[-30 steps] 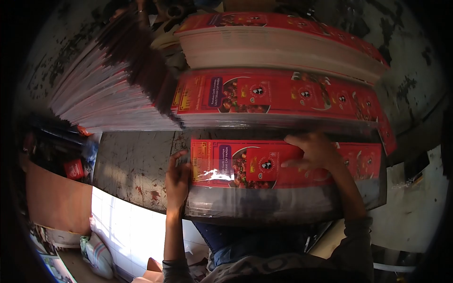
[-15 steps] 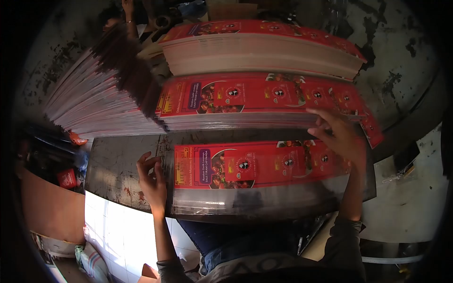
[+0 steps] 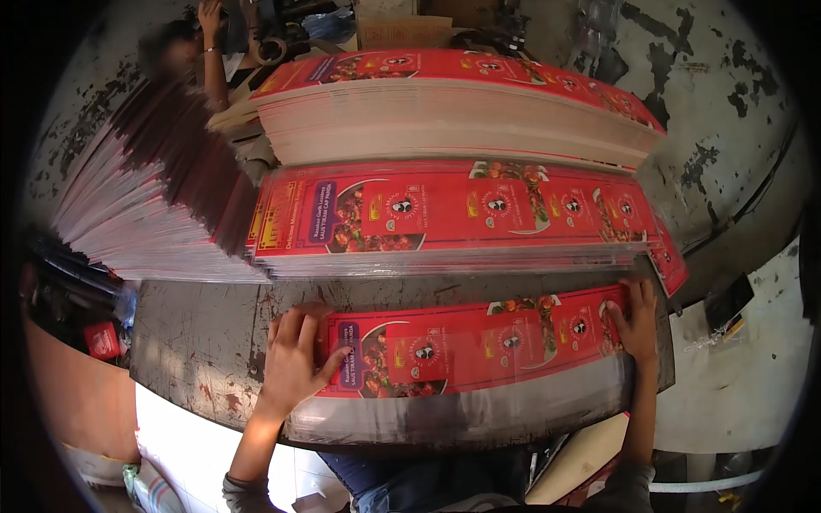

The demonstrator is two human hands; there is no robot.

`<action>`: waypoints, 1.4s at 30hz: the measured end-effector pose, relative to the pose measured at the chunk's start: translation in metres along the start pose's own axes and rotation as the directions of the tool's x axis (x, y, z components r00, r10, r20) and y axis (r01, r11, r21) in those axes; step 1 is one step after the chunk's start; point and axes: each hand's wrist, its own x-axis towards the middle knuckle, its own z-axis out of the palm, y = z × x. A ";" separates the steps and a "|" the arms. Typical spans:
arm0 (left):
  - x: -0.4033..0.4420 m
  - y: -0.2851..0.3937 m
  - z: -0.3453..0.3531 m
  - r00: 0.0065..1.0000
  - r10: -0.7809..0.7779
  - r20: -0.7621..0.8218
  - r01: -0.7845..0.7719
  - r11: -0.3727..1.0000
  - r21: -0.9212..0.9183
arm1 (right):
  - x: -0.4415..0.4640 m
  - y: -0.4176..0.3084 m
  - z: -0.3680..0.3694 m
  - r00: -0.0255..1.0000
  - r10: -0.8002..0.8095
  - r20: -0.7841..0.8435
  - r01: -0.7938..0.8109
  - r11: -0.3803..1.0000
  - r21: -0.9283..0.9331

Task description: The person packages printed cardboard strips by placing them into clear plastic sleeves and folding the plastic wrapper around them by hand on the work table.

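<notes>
A long red printed card [image 3: 466,349] with food pictures lies on the table in front of me. Clear plastic film [image 3: 385,419] spreads along its near side; whether the card is inside it I cannot tell. At the left end, my left hand [image 3: 295,359] holds the card, thumb on the printed face and fingers round the edge. My right hand [image 3: 634,323] grips the opposite end, its thumb over the print. Just behind lies a stack of matching cards in shiny plastic [image 3: 445,209].
Farther back rises a tall stack of red-topped cards [image 3: 445,115]. A fanned pile of plastic-edged sheets [image 3: 154,197] leans at the left. The dark, scratched table [image 3: 192,329] ends close to my body. Another person's arm [image 3: 214,64] shows at the upper left.
Both hands were raised with fingers off the card; now they have come down onto its two ends. The card sits slightly tilted, its left end nearer me. The camera view has shifted too.
</notes>
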 end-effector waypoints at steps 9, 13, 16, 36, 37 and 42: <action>0.003 -0.008 0.005 0.999 -0.036 -0.020 0.038 0.993 0.114 | 0.004 -0.001 0.003 0.999 0.046 0.009 -0.046 0.999 -0.014; 0.005 -0.010 0.007 0.999 -0.048 -0.005 0.048 0.991 0.123 | 0.005 -0.001 0.004 0.999 0.047 0.024 -0.046 0.999 -0.025; 0.006 -0.010 0.007 0.999 -0.037 -0.023 0.040 0.988 0.150 | 0.007 -0.003 0.003 0.999 0.043 0.022 -0.043 0.999 -0.014; 0.007 -0.015 0.015 0.996 -0.061 -0.063 0.066 0.994 0.083 | 0.011 -0.001 0.003 0.998 0.029 0.053 -0.028 0.999 -0.024; 0.007 -0.015 0.015 0.996 -0.061 -0.063 0.066 0.994 0.084 | 0.011 -0.001 0.003 0.998 0.029 0.053 -0.028 0.999 -0.023; 0.006 -0.013 0.015 0.993 -0.093 -0.075 0.098 0.993 0.063 | 0.009 -0.002 0.004 1.000 0.020 -0.006 -0.020 0.998 -0.054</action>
